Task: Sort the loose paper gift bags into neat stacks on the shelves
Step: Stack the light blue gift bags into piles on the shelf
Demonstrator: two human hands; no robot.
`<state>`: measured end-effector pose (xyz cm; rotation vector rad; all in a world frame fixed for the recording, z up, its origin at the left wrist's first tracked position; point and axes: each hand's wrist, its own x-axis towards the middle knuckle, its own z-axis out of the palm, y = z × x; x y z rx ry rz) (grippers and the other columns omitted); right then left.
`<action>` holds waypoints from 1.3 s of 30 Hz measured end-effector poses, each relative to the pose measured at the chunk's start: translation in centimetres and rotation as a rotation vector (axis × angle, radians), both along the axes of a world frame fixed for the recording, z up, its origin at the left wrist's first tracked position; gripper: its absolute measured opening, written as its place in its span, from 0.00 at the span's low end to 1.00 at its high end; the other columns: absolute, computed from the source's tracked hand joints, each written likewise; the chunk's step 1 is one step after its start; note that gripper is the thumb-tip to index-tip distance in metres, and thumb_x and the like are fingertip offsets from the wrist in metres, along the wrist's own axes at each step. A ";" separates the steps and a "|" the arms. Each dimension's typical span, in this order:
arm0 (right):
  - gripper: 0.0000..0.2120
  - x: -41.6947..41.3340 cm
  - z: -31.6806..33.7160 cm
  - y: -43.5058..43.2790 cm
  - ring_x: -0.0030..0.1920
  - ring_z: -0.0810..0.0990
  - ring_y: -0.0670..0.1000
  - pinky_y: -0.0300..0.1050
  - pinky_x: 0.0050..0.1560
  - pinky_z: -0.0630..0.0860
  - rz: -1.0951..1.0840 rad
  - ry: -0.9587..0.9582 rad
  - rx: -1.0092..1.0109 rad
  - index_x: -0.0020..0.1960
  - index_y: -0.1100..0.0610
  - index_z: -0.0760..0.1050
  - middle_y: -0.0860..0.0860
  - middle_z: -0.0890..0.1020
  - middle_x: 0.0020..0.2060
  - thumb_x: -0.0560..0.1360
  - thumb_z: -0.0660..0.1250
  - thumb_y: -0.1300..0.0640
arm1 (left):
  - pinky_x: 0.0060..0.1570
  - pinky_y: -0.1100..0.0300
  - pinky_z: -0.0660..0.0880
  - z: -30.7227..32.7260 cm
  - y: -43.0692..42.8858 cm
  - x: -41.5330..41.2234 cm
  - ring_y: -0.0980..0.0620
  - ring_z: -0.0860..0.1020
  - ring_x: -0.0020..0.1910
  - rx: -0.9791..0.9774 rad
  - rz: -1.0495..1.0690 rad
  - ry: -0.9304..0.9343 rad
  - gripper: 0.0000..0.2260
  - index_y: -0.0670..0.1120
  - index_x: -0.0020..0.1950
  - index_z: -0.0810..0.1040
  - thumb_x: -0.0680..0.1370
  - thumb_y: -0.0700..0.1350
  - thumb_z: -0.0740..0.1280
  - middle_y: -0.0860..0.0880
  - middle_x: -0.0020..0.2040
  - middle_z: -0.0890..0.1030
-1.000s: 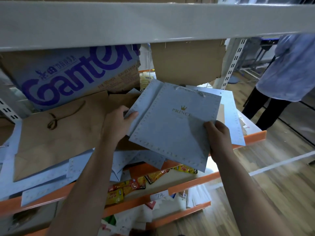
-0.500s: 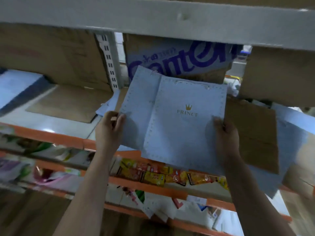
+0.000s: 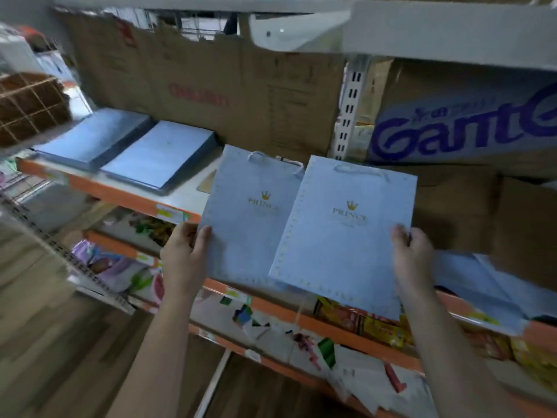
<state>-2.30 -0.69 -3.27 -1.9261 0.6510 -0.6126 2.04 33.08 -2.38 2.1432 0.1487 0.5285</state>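
Two flat paper bags are up in front of the shelf (image 3: pixel 120 193), one per hand. Both are pale blue, matte, rectangular, with a gold crown and "PRINCE" printed in the middle and a dotted border round the edge. Thin pale cord handles lie flat at the tops.

The left hand (image 3: pixel 184 254) pinches the left bag (image 3: pixel 241 224) at its left edge, thumb on the front, fingers behind. The right hand (image 3: pixel 413 254) grips the right bag (image 3: pixel 343 245) the same way at its right edge. The right bag overlaps the left one's right side and hangs a bit lower, slightly tilted.

The shelf has an orange metal front lip and a pale board. At its left end sit two neat blue stacks (image 3: pixel 159 152) side by side, the far-left one darker. Behind them stands a flattened brown cardboard sheet (image 3: pixel 211 86) with blurry red print. Right of the slotted white post (image 3: pixel 349 110) is a box (image 3: pixel 467 128) with big purple lettering, brown kraft bags (image 3: pixel 452 212) below it, and loose pale blue bags (image 3: pixel 482 285) lying messily on the board.

The lower shelf holds shiny yellow and red snack packets (image 3: pixel 376 324). A brown grid basket (image 3: pixel 30 107) sits top left.
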 end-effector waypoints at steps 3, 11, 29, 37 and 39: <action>0.14 1.4 -0.3 2.5 0.36 0.70 0.54 0.48 0.34 0.60 -0.032 0.011 0.055 0.41 0.60 0.71 0.51 0.71 0.31 0.81 0.60 0.51 | 0.35 0.60 0.61 0.0 3.3 1.2 0.50 0.73 0.42 -0.035 0.032 0.022 0.08 0.41 0.50 0.76 0.80 0.46 0.64 0.50 0.43 0.77; 0.14 8.0 -1.2 8.2 0.38 0.79 0.53 0.47 0.39 0.73 0.043 0.022 0.135 0.40 0.54 0.73 0.50 0.80 0.36 0.79 0.62 0.47 | 0.34 0.62 0.70 -1.3 7.5 6.5 0.51 0.76 0.43 -0.139 0.002 0.090 0.11 0.46 0.53 0.74 0.79 0.53 0.63 0.50 0.46 0.78; 0.11 28.1 -2.2 21.2 0.43 0.83 0.57 0.60 0.48 0.80 0.223 0.086 0.236 0.42 0.54 0.75 0.51 0.84 0.41 0.78 0.63 0.48 | 0.43 0.45 0.80 -0.8 19.2 25.2 0.46 0.82 0.42 -0.269 0.135 0.204 0.19 0.47 0.50 0.77 0.68 0.58 0.73 0.45 0.46 0.83; 0.20 32.2 -2.9 28.2 0.44 0.82 0.61 0.60 0.46 0.79 0.108 0.018 0.315 0.44 0.53 0.77 0.55 0.84 0.40 0.66 0.64 0.37 | 0.43 0.55 0.72 -1.1 25.1 33.1 0.50 0.77 0.45 -0.070 0.064 0.222 0.14 0.46 0.51 0.76 0.74 0.55 0.69 0.51 0.46 0.79; 0.20 32.4 -2.9 30.1 0.42 0.82 0.60 0.60 0.46 0.78 0.054 -0.003 0.309 0.43 0.55 0.76 0.55 0.83 0.39 0.67 0.64 0.38 | 0.43 0.57 0.66 -0.9 26.4 34.9 0.49 0.73 0.44 0.072 0.017 0.241 0.13 0.46 0.49 0.73 0.75 0.55 0.68 0.50 0.45 0.76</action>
